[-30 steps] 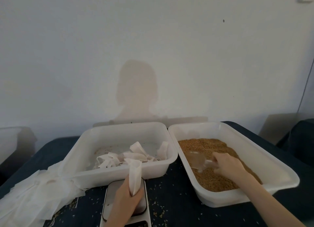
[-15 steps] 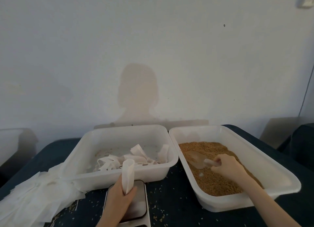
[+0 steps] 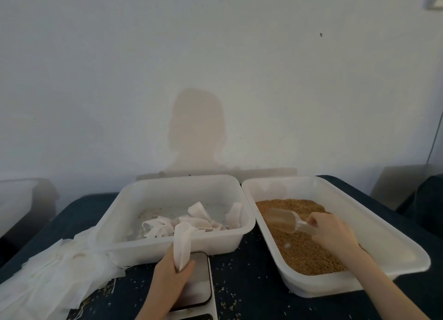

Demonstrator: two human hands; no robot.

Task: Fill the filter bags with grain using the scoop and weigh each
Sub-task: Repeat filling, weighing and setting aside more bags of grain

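From the head view, we take the scale (image 3: 194, 282) as our landmark. Our left hand (image 3: 171, 277) hovers over its pan, fingers curled round the lower end of a bag (image 3: 182, 244), which stands upright with its mouth pointing up. To the scale's right lies the grain tub (image 3: 405, 250); inside it our right hand (image 3: 335, 233) grips the handle of the clear scoop (image 3: 284, 220), whose bowl points left, toward the bag, low over the grain (image 3: 306, 252). We cannot tell how full it is. The scoop's long axis runs roughly sideways, so the pour seems to call for lifting it over the tub's near-left rim and across the open gap. Behind the scale sits the bag tub (image 3: 242, 233), and left of it loose bags (image 3: 55, 274); spilled grains dot the cloth.
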